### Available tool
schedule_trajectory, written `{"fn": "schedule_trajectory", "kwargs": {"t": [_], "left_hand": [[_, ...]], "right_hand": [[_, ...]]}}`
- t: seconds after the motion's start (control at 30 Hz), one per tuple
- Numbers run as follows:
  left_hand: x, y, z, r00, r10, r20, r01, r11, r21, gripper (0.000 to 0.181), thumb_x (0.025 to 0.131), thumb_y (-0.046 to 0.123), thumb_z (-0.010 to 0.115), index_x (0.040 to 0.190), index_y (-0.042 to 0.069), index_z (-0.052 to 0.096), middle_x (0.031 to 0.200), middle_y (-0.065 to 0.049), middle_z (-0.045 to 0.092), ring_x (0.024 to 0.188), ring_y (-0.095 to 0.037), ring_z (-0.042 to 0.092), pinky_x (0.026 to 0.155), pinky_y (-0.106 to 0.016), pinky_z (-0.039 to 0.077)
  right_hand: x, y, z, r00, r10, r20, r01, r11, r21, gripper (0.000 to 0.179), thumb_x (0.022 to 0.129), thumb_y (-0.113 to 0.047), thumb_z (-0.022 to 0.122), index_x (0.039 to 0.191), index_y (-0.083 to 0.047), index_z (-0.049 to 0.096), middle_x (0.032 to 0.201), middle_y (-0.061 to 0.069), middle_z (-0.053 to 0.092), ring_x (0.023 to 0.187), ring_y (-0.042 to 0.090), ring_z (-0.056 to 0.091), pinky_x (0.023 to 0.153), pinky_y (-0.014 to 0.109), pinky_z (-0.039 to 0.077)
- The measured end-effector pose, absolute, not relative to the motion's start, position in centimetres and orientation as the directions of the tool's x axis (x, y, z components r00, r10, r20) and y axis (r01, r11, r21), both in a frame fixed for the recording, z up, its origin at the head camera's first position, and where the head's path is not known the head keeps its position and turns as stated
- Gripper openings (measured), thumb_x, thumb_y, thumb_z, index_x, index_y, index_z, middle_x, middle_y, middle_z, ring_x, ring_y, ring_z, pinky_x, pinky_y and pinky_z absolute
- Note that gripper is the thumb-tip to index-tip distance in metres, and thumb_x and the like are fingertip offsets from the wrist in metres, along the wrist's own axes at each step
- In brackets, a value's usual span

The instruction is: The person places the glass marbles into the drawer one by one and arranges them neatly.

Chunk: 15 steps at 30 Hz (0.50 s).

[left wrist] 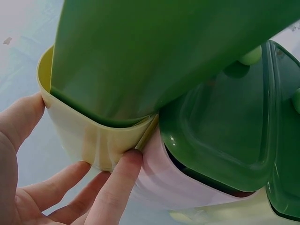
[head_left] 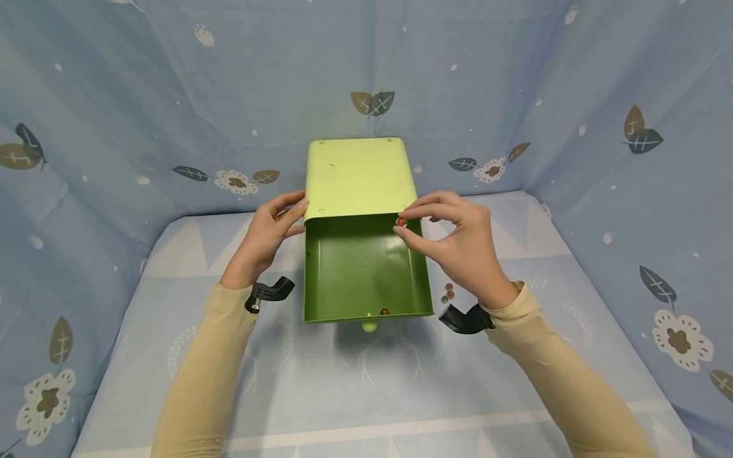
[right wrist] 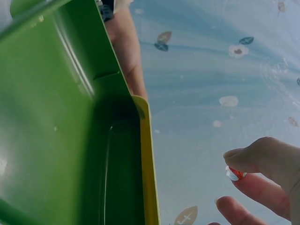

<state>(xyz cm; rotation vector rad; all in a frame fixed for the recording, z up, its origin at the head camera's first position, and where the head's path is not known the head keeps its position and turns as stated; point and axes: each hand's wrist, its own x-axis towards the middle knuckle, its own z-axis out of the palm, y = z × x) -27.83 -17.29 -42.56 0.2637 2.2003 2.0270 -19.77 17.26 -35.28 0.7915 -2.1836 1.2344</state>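
A small storage cabinet with a pale yellow top casing (head_left: 361,178) stands at the back of the table, its green drawer (head_left: 366,267) pulled out toward me. My left hand (head_left: 272,232) grips the casing's left side near the front corner; in the left wrist view the thumb and fingers lie on either side of the yellow casing (left wrist: 89,136). Over the drawer's back right corner, my right hand (head_left: 455,238) pinches a red and clear marble (head_left: 401,222) between thumb and index finger. Another reddish marble (head_left: 385,312) lies inside, against the drawer's front wall.
Three small marbles (head_left: 450,294) lie on the table right of the drawer, near the right wrist. Below the open drawer, the left wrist view shows a pink casing (left wrist: 159,173) and further closed green drawers (left wrist: 220,126). Blue patterned cloth (head_left: 458,76) hangs behind and at both sides.
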Motion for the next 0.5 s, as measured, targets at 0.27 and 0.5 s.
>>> {"fn": "schedule_trajectory", "kwargs": {"t": [0.27, 0.5], "left_hand": [[-27.8, -17.3, -42.6, -0.974, 0.224, 0.021, 0.038, 0.073, 0.997, 0.067, 0.113, 0.042, 0.065, 0.166, 0.007, 0.046, 0.167, -0.011, 0.044, 0.152, -0.027, 0.046, 0.12, -0.049, 0.05], [-27.8, -17.3, -42.6, -0.974, 0.226, 0.028, 0.044, 0.067, 0.997, 0.066, 0.113, 0.041, 0.065, 0.166, 0.008, 0.046, 0.167, -0.01, 0.045, 0.151, -0.027, 0.047, 0.12, -0.049, 0.051]], "right_hand": [[-21.1, 16.4, -35.1, -0.705, -0.241, 0.667, -0.698, 0.407, -0.59, 0.016, 0.087, -0.008, 0.095, 0.102, -0.012, 0.089, 0.104, -0.003, 0.079, 0.099, 0.018, 0.071, 0.083, 0.041, 0.055], [-22.3, 15.6, -35.5, -0.701, -0.287, 0.653, -0.704, 0.423, -0.571, 0.015, 0.088, -0.012, 0.095, 0.103, -0.012, 0.089, 0.107, -0.001, 0.079, 0.102, 0.015, 0.069, 0.082, 0.045, 0.056]]}}
